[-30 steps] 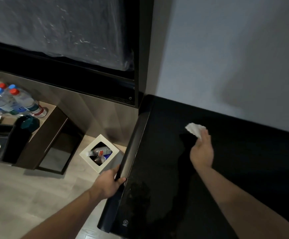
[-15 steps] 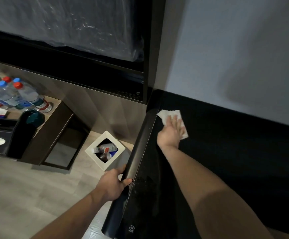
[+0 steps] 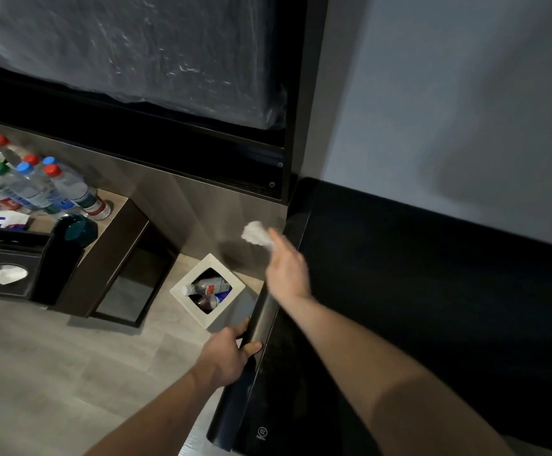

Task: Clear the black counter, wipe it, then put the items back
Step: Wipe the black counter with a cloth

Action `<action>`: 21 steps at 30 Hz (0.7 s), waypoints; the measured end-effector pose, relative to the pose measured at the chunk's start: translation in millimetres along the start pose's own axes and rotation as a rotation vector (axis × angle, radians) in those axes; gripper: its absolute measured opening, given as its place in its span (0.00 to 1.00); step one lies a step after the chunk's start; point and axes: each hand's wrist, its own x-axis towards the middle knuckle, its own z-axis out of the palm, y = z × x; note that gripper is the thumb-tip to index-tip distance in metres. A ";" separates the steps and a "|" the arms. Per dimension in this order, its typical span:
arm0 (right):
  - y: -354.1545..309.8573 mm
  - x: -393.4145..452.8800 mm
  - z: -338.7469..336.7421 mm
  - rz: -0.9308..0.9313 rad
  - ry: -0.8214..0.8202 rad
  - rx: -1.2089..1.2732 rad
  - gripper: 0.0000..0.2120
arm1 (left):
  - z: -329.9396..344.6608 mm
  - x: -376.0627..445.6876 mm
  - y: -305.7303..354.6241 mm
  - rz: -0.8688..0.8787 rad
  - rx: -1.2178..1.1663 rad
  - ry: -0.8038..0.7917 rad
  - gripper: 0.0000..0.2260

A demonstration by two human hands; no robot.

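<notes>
Counter (image 3: pixel 416 291): black top, bare where visible; it lies to the right of both hands. Judged cleared: step 1 done.
Counter edge (image 3: pixel 261 320): rounded front lip; the left-hand fingers wrap it, thumb on top.
Side shelf (image 3: pixel 116 218): well to the left of all fingers; carries the removed items.
Bottles (image 3: pixel 34 189): about 7 capped water bottles stand on the side shelf, well apart from either hand.
Tissue box (image 3: pixel 3 274): dark box, white tissue showing, on the left, beyond reach of the fingers.
Bin (image 3: pixel 207 289): white square bin on the floor, below and left of the right-hand fingers; holds discarded bottles.
Left hand (image 3: pixel 225 353): fingers curled round the counter edge, braced, carrying nothing else.
Right hand (image 3: pixel 287 268): fingers extended, tips pinching the tissue; motion-blurred, so the exact grip is unclear.
Tissue (image 3: pixel 256 233): crumpled white wad at the right fingertips, off the counter edge, above the bin.
Progress: wiping judged at or near its end; tissue appears headed for the bin.
Remaining: discard the tissue, then return bottles, tissue box and other shelf items to the counter.
</notes>
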 end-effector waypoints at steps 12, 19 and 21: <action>179.4 -30.9 -147.5 0.235 0.115 -0.615 0.29 | -6.8 5.2 3.7 -0.019 0.077 -0.043 0.29; 114.5 -73.7 -52.4 0.410 0.207 -0.404 0.37 | -5.5 4.4 3.9 -0.038 0.042 -0.035 0.30; 90.0 -74.4 -26.2 0.418 0.153 -0.327 0.39 | -5.7 4.5 3.6 -0.051 0.023 -0.049 0.30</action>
